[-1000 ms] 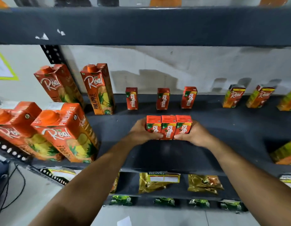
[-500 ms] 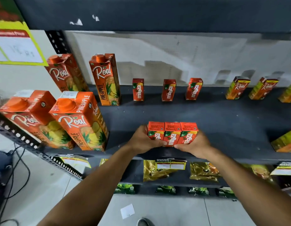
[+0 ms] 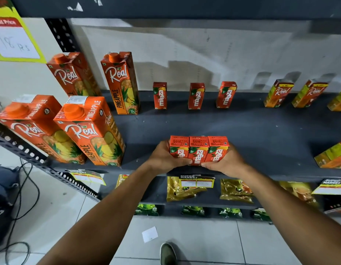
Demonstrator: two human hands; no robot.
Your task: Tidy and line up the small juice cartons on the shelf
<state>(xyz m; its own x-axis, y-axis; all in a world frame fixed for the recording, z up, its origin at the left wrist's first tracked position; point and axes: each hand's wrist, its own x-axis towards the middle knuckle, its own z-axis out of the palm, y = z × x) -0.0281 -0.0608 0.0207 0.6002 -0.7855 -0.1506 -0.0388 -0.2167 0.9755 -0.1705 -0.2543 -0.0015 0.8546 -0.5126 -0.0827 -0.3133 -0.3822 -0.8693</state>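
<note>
Squaring step: left hand (image 3: 164, 159) and right hand (image 3: 226, 163) clamp three small red-orange Maaza cartons (image 3: 198, 150) side by side at 6 o'clock, dark grey shelf (image 3: 261, 134) front edge; probably resting. Next: align back three small red cartons (image 3: 196, 96) at 12.

You see three small cartons (image 3: 198, 150) near the front, red-orange with white lettering and green leaf marks. The shelf (image 3: 261, 131) is dark grey. On the left, the tall cartons (image 3: 89, 129) are orange with yellow pineapple pictures. Far right, the small cartons (image 3: 278, 93) show yellow-green sides.
</note>
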